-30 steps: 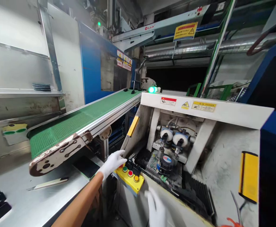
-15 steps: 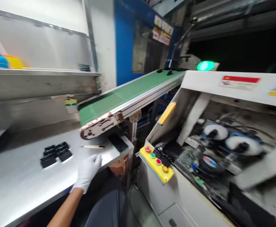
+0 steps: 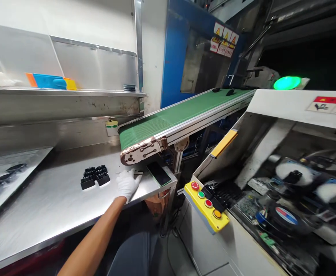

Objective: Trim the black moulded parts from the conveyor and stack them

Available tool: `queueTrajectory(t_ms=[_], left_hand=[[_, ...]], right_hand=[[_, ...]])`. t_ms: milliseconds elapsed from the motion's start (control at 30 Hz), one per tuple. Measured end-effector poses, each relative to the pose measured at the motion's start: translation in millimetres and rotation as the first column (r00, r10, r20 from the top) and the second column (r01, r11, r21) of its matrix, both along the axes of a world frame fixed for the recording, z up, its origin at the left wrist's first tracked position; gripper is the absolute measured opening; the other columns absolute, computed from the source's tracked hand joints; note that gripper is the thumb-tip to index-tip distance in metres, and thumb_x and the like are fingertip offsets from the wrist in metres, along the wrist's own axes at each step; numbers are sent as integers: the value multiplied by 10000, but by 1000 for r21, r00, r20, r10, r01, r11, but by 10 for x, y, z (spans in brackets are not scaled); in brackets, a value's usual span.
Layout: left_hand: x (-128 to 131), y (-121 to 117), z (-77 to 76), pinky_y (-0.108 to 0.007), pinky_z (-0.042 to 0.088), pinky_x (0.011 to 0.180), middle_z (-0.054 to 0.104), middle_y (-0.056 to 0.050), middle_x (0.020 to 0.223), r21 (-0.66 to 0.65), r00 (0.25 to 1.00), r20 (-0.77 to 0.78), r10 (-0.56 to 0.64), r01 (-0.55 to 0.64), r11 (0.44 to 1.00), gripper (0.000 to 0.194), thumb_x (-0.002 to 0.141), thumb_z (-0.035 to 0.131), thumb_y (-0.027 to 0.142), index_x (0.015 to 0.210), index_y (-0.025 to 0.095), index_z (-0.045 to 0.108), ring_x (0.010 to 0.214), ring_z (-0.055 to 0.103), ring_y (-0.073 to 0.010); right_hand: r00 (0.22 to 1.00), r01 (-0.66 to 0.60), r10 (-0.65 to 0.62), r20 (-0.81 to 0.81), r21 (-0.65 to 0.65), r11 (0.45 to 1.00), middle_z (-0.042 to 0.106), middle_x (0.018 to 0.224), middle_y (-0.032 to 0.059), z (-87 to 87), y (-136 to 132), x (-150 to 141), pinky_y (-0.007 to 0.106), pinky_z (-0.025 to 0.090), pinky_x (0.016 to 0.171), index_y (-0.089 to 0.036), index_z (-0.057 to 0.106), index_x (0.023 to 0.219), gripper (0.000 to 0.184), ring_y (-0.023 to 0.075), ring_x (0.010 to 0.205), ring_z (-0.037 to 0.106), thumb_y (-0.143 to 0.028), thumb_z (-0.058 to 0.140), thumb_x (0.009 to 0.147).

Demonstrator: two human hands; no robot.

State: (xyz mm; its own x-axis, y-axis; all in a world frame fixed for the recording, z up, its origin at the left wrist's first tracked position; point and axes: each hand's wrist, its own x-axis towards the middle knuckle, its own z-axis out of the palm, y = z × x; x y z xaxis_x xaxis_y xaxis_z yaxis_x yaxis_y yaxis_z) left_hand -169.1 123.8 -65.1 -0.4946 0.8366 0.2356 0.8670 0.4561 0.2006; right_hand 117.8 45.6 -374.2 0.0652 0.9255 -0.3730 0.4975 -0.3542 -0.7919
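My left hand [image 3: 127,185], in a white glove, reaches over the metal table with its fingers stretched out and the thumb apart. Beneath or just beyond its fingertips lies a slim, light-handled tool [image 3: 139,173], like a knife or pen, partly covered by the hand. To the right of the hand rests a dark phone [image 3: 158,173] with a green edge. Several black plastic parts [image 3: 94,176] stand grouped on the table to its left. My right hand is out of view.
A green conveyor belt [image 3: 168,117] slopes down over the table, with black parts [image 3: 230,92] at its far end. On the right, a white machine carries a yellow button box [image 3: 206,207]. A tray [image 3: 18,172] of black parts stands at left.
My left hand has moved forward onto the slim tool, and its fingers have spread. The head view has turned left, bringing the tray of black parts into sight.
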Motion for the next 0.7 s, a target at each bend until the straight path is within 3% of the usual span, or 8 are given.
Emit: queueTrajectory(t_ms=[167,300,433,533,633,700], left_hand=[[-128,-65,20,-364,419,799,655,-138,975,36,970,12,-243,243,969,441,881,501,537,1082,200,701,953,592,-299],[-83,-167,-56,-320,407,781,650,-88,922,59,922,158,-354,349,935,298,904,509,413,903,215,730,893,584,-238],[-109,-162,-139,-280,434,785,670,-58,939,71,914,255,-316,308,949,250,903,474,239,959,225,716,850,610,-191],[-178,-171,-138,-282,455,898,679,-78,1118,120,917,306,-257,231,965,365,925,351,160,1167,187,622,1003,628,-188],[-213,-214,-80,-273,443,986,642,-81,1264,206,871,384,-306,242,948,398,955,265,175,1223,168,559,1136,605,-170],[-191,-228,-34,-300,456,972,663,-77,1225,155,863,364,-350,315,936,361,972,291,247,1198,195,569,1101,627,-193]], right_hand=[[1000,-6,5,25,36,999,660,1183,7,149,956,-556,341,547,670,-214,700,1096,277,335,1074,611,-318,533,902],[999,-34,33,33,28,999,684,1135,-12,194,1494,-1046,365,547,644,-236,704,1089,283,369,1061,618,-341,569,864],[997,-52,52,54,-9,999,680,1121,3,184,1626,-1227,350,553,670,-201,705,1044,271,337,1051,625,-352,533,899],[997,-47,48,59,-28,999,676,1125,4,200,1595,-1182,335,544,655,-183,707,1032,287,327,1034,629,-349,508,911],[999,-8,9,39,-35,999,687,1122,-15,236,1534,-1104,355,532,635,-219,717,1034,258,359,1056,615,-332,541,883],[999,30,-29,20,-40,999,673,1193,24,235,1428,-1046,384,540,609,-246,713,1062,291,378,1094,593,-403,598,846]])
